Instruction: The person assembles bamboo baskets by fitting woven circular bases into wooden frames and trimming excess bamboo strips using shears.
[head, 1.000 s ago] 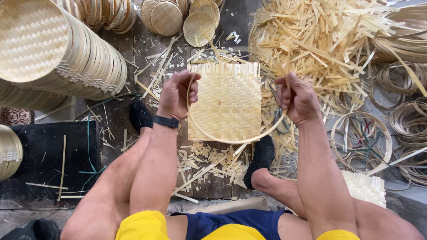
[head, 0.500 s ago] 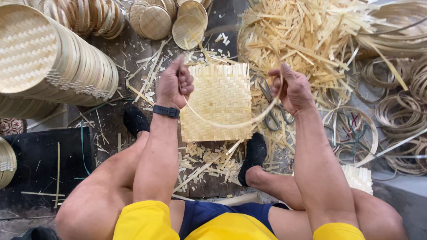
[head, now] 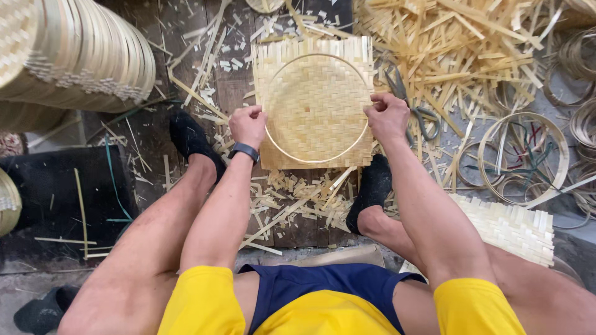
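A square woven mat of pale bamboo strips (head: 313, 102) is held between the hands, the left hand (head: 248, 126) and right hand (head: 387, 116) each closed on a thin round bamboo hoop (head: 316, 158) pressed flat onto it. A stack of finished round woven trays (head: 81, 56) lies beyond the left hand; loose bamboo strips (head: 459, 49), grey scissors (head: 406, 99) and spare hoops (head: 524, 158) lie around the right. Half a second earlier the hoop was raised and bent; it is now laid down as a full circle.
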